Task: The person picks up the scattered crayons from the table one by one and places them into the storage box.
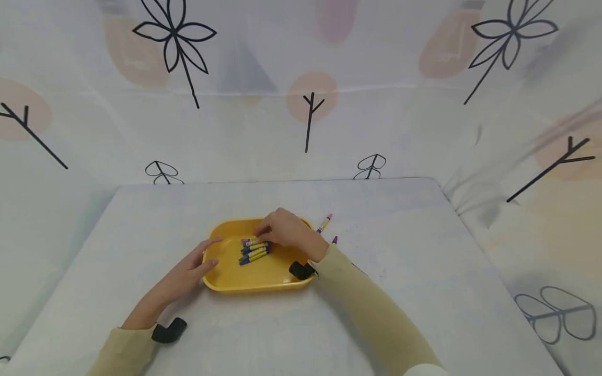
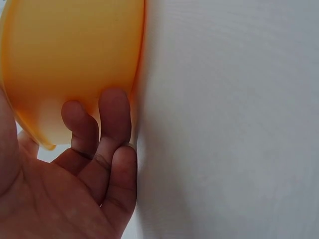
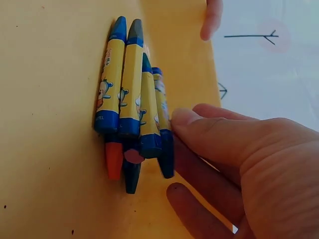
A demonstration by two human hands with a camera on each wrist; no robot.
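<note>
In the head view a yellow tray (image 1: 263,287) sits on the white table. Inside it lies a pile of crayons (image 1: 254,255) in yellow and blue wrappers; orange and dark tips stick out below in the right wrist view. My right hand (image 1: 287,230) reaches over the tray's far side. Its thumb tip is right beside the outermost crayon (image 3: 162,99), its other fingers loosely bent. My left hand (image 1: 185,271) grips the tray's left end, thumb and index finger over the rim; the other fingers (image 2: 114,117) rest against the outer wall in the left wrist view.
Two more crayons lie on the table right of the tray: one with a pink tip (image 1: 324,223), one with a purple tip (image 1: 335,240) partly hidden by the right sleeve (image 1: 376,308). A patterned cloth (image 1: 254,130) hangs behind the table.
</note>
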